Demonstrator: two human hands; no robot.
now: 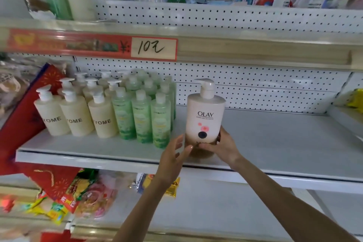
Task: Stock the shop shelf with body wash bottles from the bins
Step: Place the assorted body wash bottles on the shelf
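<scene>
Seen from the head view, the pump bottle [205,116] is upright close to the shelf's [275,143] front edge, just right of the green bottles [141,116]. The right hand [222,146] has its grip clamped round the base. The left hand [176,151] is spread beside it, holding nothing. Released this near the edge, the tall bottle could tip off forwards. Pushed left carelessly, it could knock over the green row.

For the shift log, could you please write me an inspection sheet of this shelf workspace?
Surface: white metal shelf, stocked on its left half.
Job's things: white Olay pump bottle upright near front edge; cream pump bottles and green bottles in rows at left.
Clutter: red box leaning at left; snack packets below.
Grippers: right hand grips the Olay bottle's base; left hand open beside it.
Cables: nothing seen.
Surroundings: white pegboard back panel; red price strip above.
</scene>
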